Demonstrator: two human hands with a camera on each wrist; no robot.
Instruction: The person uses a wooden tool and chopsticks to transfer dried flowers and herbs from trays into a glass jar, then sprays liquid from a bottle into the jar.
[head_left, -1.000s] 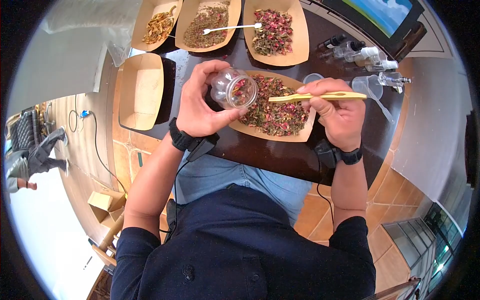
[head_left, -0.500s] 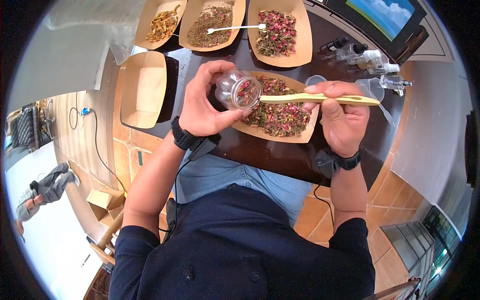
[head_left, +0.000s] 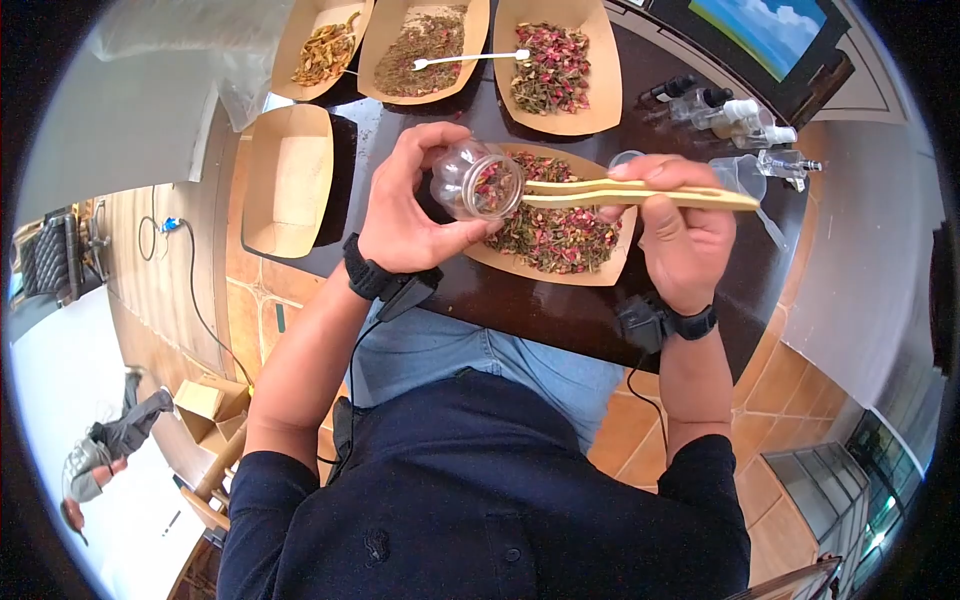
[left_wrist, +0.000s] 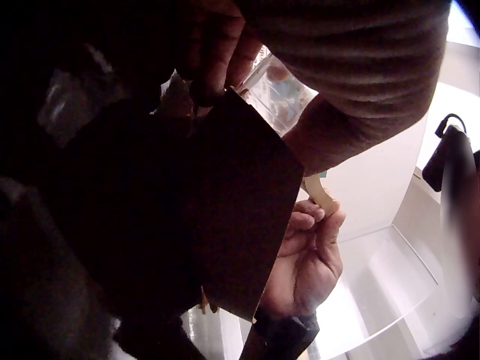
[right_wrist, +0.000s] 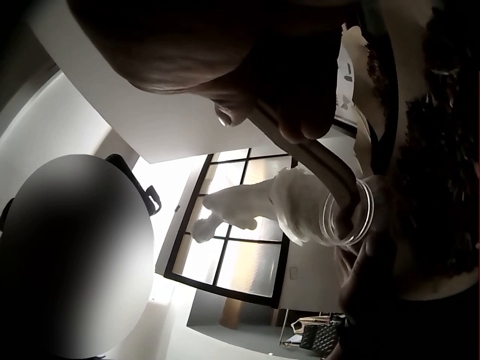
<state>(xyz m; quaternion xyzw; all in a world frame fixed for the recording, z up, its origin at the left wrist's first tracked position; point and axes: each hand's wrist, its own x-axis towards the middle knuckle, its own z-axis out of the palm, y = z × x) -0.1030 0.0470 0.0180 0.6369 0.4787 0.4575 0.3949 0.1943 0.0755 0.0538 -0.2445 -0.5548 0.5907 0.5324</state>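
In the head view my left hand [head_left: 400,215] grips a clear, ribbed plastic jar [head_left: 455,182], tilted so its mouth faces right. Some dried petals and leaves show inside. My right hand [head_left: 685,245] pinches yellowish wooden tongs [head_left: 690,196] between thumb and fingers. Their tips are right at the jar's mouth, with the two arms a little apart. Below both hands lies a paper tray [head_left: 606,273] of dried rosebud and herb mix [head_left: 565,240]. The right wrist view shows the tongs [right_wrist: 319,161] reaching into the mouth of the jar [right_wrist: 349,214].
Three paper trays of dried plants stand along the back; a white stick [head_left: 470,59] bridges two of them. An empty paper tray [head_left: 287,180] sits at left. Several small bottles [head_left: 735,112] and a clear plastic cup [head_left: 738,175] stand at right, near a screen [head_left: 765,35].
The tongs have moved from over the herb tray to the jar's mouth, and their arms have spread apart since half a second ago. The left hand keeps its grip on the jar.
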